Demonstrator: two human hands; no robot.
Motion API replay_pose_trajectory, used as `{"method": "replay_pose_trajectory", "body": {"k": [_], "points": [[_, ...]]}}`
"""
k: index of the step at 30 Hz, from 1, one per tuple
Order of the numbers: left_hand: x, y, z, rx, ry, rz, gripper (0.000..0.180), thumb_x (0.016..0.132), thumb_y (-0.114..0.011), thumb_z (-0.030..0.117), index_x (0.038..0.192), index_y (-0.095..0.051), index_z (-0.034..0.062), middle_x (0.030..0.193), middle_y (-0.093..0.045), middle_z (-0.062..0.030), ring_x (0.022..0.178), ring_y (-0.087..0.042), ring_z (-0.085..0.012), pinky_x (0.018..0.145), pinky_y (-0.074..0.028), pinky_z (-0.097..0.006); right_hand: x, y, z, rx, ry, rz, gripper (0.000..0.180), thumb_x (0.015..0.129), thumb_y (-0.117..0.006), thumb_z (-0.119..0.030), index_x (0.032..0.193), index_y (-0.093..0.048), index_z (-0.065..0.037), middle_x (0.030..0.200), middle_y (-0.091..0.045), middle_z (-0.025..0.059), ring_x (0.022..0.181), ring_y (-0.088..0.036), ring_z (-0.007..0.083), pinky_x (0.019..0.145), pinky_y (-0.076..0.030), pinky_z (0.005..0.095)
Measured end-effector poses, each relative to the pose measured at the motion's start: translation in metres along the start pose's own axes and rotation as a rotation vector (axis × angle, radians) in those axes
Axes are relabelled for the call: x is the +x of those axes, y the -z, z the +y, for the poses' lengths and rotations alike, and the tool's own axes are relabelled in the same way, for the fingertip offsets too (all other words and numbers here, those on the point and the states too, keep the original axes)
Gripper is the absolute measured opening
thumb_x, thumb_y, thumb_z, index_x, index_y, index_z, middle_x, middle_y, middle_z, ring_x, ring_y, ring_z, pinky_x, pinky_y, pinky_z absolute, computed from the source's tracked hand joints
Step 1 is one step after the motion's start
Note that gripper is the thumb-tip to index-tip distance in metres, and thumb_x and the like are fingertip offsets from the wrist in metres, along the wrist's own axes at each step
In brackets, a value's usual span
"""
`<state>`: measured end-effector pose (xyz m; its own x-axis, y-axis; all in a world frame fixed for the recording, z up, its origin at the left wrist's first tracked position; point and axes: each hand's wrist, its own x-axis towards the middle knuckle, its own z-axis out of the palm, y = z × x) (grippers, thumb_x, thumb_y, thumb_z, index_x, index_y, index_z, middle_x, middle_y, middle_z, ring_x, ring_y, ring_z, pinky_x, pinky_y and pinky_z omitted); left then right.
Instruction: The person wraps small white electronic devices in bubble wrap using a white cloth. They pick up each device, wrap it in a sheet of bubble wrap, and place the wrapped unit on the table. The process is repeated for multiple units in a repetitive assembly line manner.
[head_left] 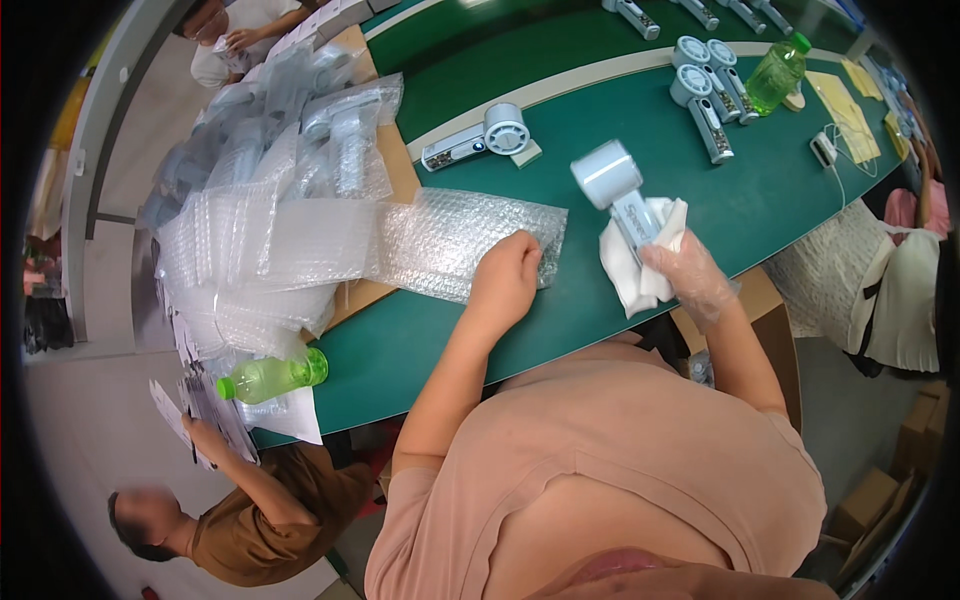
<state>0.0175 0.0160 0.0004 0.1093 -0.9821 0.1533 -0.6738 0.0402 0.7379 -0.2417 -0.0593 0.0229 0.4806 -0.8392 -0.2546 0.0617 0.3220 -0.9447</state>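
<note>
My right hand [690,272], in a clear plastic glove, grips a pale blue handheld fan [607,175] by its handle, round head up. A white cloth [625,262] is bunched around the handle in the same grasp. My left hand [508,275] is bare and closed, lying over the right end of a bubble-wrap bag [430,235]; its curled fingers hide whether anything is in them. Beyond the bag, another handheld fan [470,142] lies on the green table [590,110], its head on a small pale block [527,154].
A heap of bubble-wrapped fans [270,150] fills the left side. Green bottles stand back right [777,75] and lie front left [275,377]. More fans [705,100] lie beside yellow sheets [842,115]. Co-workers sit at the left [270,520] and far left; another person is at the right.
</note>
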Motion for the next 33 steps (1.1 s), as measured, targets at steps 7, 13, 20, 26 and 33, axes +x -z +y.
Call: {"method": "replay_pose_trajectory", "body": {"k": [7,13,20,26,33], "points": [[0.0,0.003,-0.021,-0.495,0.377,0.033,0.006,0.097,-0.058,0.007,0.095,-0.061,0.0038,0.076,-0.059,-0.0037,0.064,-0.052,-0.0108,0.057,-0.044,-0.028,-0.011,-0.027,-0.018,-0.044,-0.318,-0.154,0.064,0.086,-0.079,-0.033,0.133,-0.053,0.002,0.113,-0.064,0.0078,0.102,-0.062,0.0147,0.089,-0.052,0.0304],[0.002,0.003,-0.035,-0.824,0.485,0.053,0.009,0.099,-0.059,0.012,0.1,-0.064,0.0052,0.075,-0.059,0.0009,0.062,-0.048,-0.0051,0.053,-0.038,-0.022,-0.001,-0.034,-0.019,-0.086,-0.409,-0.22,0.052,0.091,-0.076,-0.026,0.129,-0.057,0.003,0.109,-0.068,0.0105,0.095,-0.065,0.0161,0.084,-0.053,0.0307],[0.023,0.022,0.005,-0.106,0.1,0.102,0.012,0.092,-0.062,0.01,0.086,-0.065,0.0003,0.075,-0.062,-0.013,0.065,-0.06,-0.0266,0.061,-0.047,-0.042,0.0,-0.033,-0.018,-0.181,-0.419,-0.269,0.053,0.09,-0.077,-0.028,0.129,-0.057,0.003,0.108,-0.068,0.0106,0.094,-0.065,0.0166,0.084,-0.054,0.0308],[0.005,-0.007,0.044,0.378,-0.291,0.089,0.003,0.08,-0.061,0.007,0.083,-0.06,0.0054,0.083,-0.061,-0.0141,0.079,-0.062,-0.035,0.067,-0.05,-0.047,0.003,-0.053,-0.009,-0.219,-0.478,-0.184,0.05,0.093,-0.073,-0.03,0.127,-0.058,0.003,0.105,-0.068,0.0095,0.091,-0.065,0.0163,0.08,-0.053,0.0312],[-0.002,0.024,0.054,0.321,-0.554,0.227,0.018,0.076,-0.066,0.007,0.093,-0.061,0.0046,0.085,-0.059,-0.0107,0.078,-0.06,-0.0341,0.067,-0.049,-0.043,-0.003,-0.058,-0.004,0.07,-0.331,-0.141,0.05,0.097,-0.065,-0.031,0.134,-0.052,0.0,0.115,-0.066,0.0093,0.097,-0.065,0.0171,0.084,-0.054,0.0335]]}}
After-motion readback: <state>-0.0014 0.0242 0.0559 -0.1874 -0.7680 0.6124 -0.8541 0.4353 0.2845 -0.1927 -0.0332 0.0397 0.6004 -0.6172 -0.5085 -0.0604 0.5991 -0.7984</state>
